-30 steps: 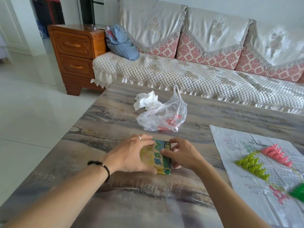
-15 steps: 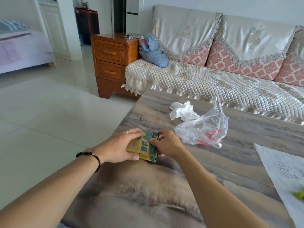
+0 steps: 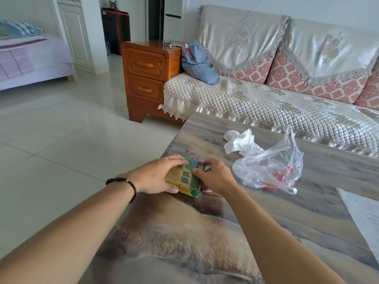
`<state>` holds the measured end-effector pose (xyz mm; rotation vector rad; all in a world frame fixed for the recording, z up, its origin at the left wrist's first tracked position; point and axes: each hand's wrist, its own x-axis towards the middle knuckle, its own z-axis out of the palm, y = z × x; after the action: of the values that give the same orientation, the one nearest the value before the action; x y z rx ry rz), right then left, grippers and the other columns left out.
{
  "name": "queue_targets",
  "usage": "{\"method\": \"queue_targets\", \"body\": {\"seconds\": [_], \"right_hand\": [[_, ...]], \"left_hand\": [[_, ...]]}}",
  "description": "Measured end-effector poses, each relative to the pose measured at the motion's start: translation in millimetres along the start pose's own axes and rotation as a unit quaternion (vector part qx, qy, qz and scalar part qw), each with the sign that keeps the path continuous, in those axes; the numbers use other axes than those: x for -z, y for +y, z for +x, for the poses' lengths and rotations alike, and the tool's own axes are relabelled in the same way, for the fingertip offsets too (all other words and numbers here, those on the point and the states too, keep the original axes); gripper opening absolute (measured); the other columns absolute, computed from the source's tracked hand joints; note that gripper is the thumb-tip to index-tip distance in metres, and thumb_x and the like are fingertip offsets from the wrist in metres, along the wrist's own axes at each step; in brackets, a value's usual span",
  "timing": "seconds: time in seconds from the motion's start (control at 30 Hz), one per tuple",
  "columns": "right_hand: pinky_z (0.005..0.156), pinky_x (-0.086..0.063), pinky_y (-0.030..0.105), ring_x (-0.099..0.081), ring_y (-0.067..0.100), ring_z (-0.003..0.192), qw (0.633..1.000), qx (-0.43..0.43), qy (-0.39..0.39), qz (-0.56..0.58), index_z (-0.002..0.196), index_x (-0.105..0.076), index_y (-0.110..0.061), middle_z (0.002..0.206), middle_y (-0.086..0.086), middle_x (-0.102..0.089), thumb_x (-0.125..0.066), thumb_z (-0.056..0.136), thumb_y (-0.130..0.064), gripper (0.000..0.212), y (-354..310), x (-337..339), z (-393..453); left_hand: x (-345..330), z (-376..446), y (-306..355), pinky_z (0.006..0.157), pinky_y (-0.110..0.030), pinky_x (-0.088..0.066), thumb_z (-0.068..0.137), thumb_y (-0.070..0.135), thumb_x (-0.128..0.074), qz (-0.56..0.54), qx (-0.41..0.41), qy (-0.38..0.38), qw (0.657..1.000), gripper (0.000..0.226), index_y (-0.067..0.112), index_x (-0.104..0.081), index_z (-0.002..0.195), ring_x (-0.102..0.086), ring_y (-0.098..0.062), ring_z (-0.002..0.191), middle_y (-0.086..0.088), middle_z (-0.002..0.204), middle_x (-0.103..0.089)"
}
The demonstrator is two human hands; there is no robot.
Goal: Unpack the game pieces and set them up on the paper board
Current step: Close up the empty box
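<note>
A small yellow and green game box [image 3: 185, 179] lies near the left edge of the table [image 3: 256, 218]. My left hand [image 3: 152, 176] grips its left side, fingers over the top and thumb at the near edge. My right hand [image 3: 215, 176] holds its right end, thumb on the top face and fingers curled down the far side. Only a white corner of the paper board [image 3: 363, 218] shows at the right edge; the game pieces on it are out of view.
A clear plastic bag with red print [image 3: 270, 169] lies right of the box, crumpled white tissue [image 3: 239, 141] behind it. A quilted sofa [image 3: 266, 99] runs along the far side, a wooden nightstand [image 3: 147, 78] at its left. Tiled floor lies left of the table.
The view has swung left, so the board with its pink and green pieces has slid out of sight. Both hands have kept hold of the box, which sits closer to the table's left edge.
</note>
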<state>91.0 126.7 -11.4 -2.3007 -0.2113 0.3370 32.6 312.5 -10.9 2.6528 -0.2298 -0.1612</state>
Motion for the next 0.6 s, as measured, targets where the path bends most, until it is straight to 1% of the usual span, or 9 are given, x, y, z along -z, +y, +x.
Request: {"method": "queue_targets", "body": {"seconds": [0.07, 0.17, 0.2, 0.27, 0.33, 0.4, 0.5, 0.57, 0.6], "right_hand": [[0.075, -0.059, 0.044, -0.068, 0.022, 0.082, 1.000, 0.014, -0.003, -0.027, 0.117, -0.054, -0.015, 0.095, 0.005, -0.069, -0.064, 0.085, -0.042, 0.042, -0.8, 3.6, -2.5], [0.087, -0.052, 0.041, -0.063, 0.024, 0.100, 0.993, 0.061, 0.026, -0.100, 0.131, -0.050, -0.015, 0.113, 0.005, -0.065, -0.058, 0.088, -0.044, 0.052, 0.1, 20.0, -5.9], [0.088, -0.050, 0.038, -0.060, 0.023, 0.104, 0.988, 0.080, 0.054, -0.123, 0.133, -0.050, -0.015, 0.116, 0.005, -0.064, -0.057, 0.089, -0.041, 0.052, 2.8, 29.7, -5.9], [0.085, -0.049, 0.034, -0.059, 0.023, 0.104, 0.974, 0.117, 0.121, -0.153, 0.125, -0.058, -0.015, 0.116, 0.004, -0.064, -0.058, 0.088, -0.037, 0.043, 14.0, 53.0, -2.7], [0.086, -0.049, 0.036, -0.057, 0.024, 0.107, 0.959, 0.131, 0.173, -0.180, 0.118, -0.062, -0.016, 0.118, 0.004, -0.062, -0.059, 0.087, -0.038, 0.039, 31.4, 78.9, 4.3], [0.096, -0.044, 0.041, -0.045, 0.025, 0.121, 0.947, 0.097, 0.188, -0.240, 0.126, -0.056, -0.023, 0.130, 0.002, -0.053, -0.060, 0.083, -0.051, 0.052, 51.6, 104.2, 12.8], [0.107, -0.028, 0.057, -0.017, 0.034, 0.141, 0.934, 0.004, 0.112, -0.339, 0.144, -0.027, -0.041, 0.154, 0.004, -0.020, -0.056, 0.067, -0.079, 0.090, 84.4, 134.2, 26.4], [0.109, -0.021, 0.063, -0.003, 0.039, 0.145, 0.940, -0.054, 0.047, -0.334, 0.146, -0.011, -0.047, 0.160, 0.003, 0.003, -0.056, 0.057, -0.086, 0.106, 108.4, 144.9, 36.7], [0.110, -0.021, 0.064, -0.002, 0.040, 0.145, 0.943, -0.072, 0.022, -0.323, 0.145, -0.009, -0.048, 0.160, 0.003, 0.007, -0.056, 0.053, -0.087, 0.111, 118.8, 147.8, 40.5]], "left_hand": [[3.4, -1.6, 3.6, 0.108, -0.024, -0.026, 0.075, 0.037, -0.080, 0.004, 0.006, -0.006, 1.000, 0.090, 0.033, -0.027, 0.148, -0.029, -0.009, 0.138, 0.014, 0.157, -0.017], [14.9, 3.7, 14.1, 0.109, -0.027, -0.026, 0.067, 0.054, -0.079, 0.008, 0.024, 0.016, 1.000, 0.094, 0.031, -0.033, 0.145, -0.028, -0.009, 0.139, 0.013, 0.156, -0.019], [18.6, 8.7, 19.7, 0.108, -0.029, -0.028, 0.070, 0.058, -0.075, 0.002, 0.026, 0.035, 0.999, 0.089, 0.030, -0.035, 0.145, -0.030, -0.010, 0.138, 0.011, 0.156, -0.022], [22.1, 24.3, 33.1, 0.105, -0.030, -0.032, 0.080, 0.058, -0.064, -0.016, 0.017, 0.080, 0.997, 0.076, 0.028, -0.037, 0.144, -0.035, -0.012, 0.134, 0.009, 0.152, -0.028], [18.2, 45.6, 47.8, 0.105, -0.030, -0.035, 0.086, 0.056, -0.058, -0.025, 0.000, 0.103, 0.994, 0.067, 0.029, -0.037, 0.144, -0.038, -0.012, 0.133, 0.008, 0.150, -0.033], [9.4, 71.8, 63.4, 0.106, -0.034, -0.035, 0.088, 0.054, -0.055, -0.029, -0.020, 0.106, 0.994, 0.064, 0.031, -0.034, 0.145, -0.037, -0.013, 0.134, 0.010, 0.149, -0.033], [-5.6, 119.7, 85.4, 0.105, -0.031, -0.031, 0.091, 0.046, -0.056, -0.045, -0.055, 0.106, 0.992, 0.062, 0.031, -0.031, 0.146, -0.032, -0.013, 0.136, 0.007, 0.150, -0.032], [-14.2, 154.3, 96.6, 0.103, -0.028, -0.029, 0.091, 0.044, -0.057, -0.034, -0.063, 0.107, 0.992, 0.061, 0.034, -0.031, 0.146, -0.030, -0.014, 0.137, 0.004, 0.150, -0.031], [-19.3, 172.4, 99.0, 0.105, -0.029, -0.028, 0.091, 0.045, -0.057, -0.026, -0.061, 0.101, 0.993, 0.061, 0.037, -0.031, 0.146, -0.026, -0.015, 0.139, 0.003, 0.152, -0.027]]}}
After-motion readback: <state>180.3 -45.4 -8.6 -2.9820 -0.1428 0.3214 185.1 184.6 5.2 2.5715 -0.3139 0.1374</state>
